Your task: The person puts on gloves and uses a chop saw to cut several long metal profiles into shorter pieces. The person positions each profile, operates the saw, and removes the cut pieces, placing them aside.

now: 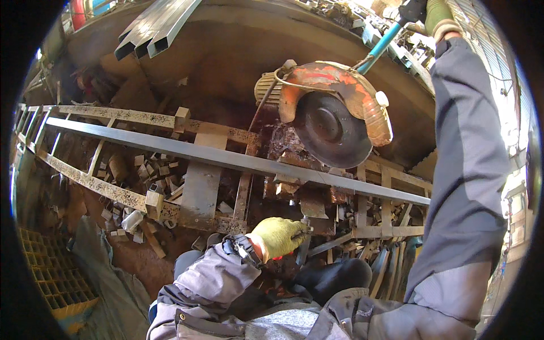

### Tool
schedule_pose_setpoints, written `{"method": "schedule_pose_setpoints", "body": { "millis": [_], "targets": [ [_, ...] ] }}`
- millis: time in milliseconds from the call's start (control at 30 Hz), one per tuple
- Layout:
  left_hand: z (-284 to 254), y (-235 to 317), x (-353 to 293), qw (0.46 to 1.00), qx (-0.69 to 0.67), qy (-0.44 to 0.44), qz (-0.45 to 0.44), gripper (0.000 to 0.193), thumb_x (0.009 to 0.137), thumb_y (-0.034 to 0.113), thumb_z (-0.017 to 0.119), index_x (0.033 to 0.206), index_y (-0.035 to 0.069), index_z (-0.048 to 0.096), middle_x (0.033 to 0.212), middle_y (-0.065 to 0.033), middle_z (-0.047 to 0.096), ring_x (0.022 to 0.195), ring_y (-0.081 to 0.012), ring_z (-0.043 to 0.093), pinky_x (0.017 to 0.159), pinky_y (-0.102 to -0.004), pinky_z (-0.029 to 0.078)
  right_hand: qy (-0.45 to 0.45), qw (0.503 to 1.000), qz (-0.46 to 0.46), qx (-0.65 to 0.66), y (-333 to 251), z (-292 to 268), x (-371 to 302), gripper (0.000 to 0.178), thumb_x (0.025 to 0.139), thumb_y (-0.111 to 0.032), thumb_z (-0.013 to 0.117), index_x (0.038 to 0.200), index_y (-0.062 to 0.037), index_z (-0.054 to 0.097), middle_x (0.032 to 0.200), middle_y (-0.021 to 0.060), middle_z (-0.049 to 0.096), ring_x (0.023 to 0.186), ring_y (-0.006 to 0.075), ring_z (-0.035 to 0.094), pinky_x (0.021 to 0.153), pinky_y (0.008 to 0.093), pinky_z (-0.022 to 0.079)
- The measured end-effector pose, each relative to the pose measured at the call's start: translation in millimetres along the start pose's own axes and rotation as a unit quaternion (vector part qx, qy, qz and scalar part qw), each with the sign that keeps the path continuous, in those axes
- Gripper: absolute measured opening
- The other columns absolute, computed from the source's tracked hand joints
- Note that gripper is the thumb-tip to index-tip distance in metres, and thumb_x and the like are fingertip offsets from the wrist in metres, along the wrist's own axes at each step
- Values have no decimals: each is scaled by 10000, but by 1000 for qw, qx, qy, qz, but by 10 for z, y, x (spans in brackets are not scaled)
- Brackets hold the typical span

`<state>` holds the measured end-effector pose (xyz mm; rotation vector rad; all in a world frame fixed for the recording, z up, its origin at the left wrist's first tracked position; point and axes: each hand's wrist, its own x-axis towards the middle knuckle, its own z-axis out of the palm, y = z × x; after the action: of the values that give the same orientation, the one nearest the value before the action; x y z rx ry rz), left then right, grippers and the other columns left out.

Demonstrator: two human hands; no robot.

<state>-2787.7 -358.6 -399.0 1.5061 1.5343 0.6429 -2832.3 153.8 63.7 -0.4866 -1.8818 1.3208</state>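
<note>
My left hand (280,237), in a yellow-green glove, is closed at a small metal handle (306,222) on the near side of the clamp; its fingertips partly hide the handle. At the upper right my right hand (441,21), gloved too and cut off by the picture's edge, is closed at the black grip of the teal saw lever (383,46). A long square metal tube (226,160) lies across the frame and through the clamp. Just behind the tube stands the cut-off saw's dark disc (331,127), under a worn orange guard (323,73).
A pale, rusty support frame (122,192) carries the tube. Beneath it lie many short tube offcuts (156,173). Larger metal channels (156,28) jut in at the top left. A yellow stack of square tubes (56,272) and grey cloth (107,266) are at the lower left.
</note>
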Motion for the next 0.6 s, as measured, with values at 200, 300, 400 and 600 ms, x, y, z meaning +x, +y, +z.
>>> {"method": "schedule_pose_setpoints", "body": {
  "millis": [200,300,400,600],
  "targets": [
    [300,117,-118,986,124,-26,-108,612,1142,639,701,1367,83,822,1232,-198,893,1172,-469,844,989,-588,660,143,972,-130,-132,202,269,-1842,524,1191,-371,783,1557,3,777,1505,107,813,1350,228,771,1207,390,589],
    [572,225,-167,973,147,-61,-168,684,1130,682,715,1363,45,804,1210,-214,896,1141,-461,863,964,-589,671,142,964,-207,-91,569,361,-3549,329,1239,-243,689,1389,15,826,1257,105,844,1101,168,749,954,334,590],
    [930,312,-195,964,165,21,-208,691,1111,672,764,1325,16,749,1116,-224,898,1098,-436,882,915,-567,691,127,986,-62,-89,1342,384,-5245,219,1249,-121,646,1215,6,821,1135,100,836,1005,169,741,864,347,590],
    [1284,-3,-22,944,213,148,-204,327,1148,439,730,1112,125,815,980,-176,885,941,-444,874,796,-594,675,65,901,427,-45,3624,806,-7406,284,1191,-170,794,1431,-19,787,1274,68,855,1180,165,785,1108,353,622]
  ]
}}
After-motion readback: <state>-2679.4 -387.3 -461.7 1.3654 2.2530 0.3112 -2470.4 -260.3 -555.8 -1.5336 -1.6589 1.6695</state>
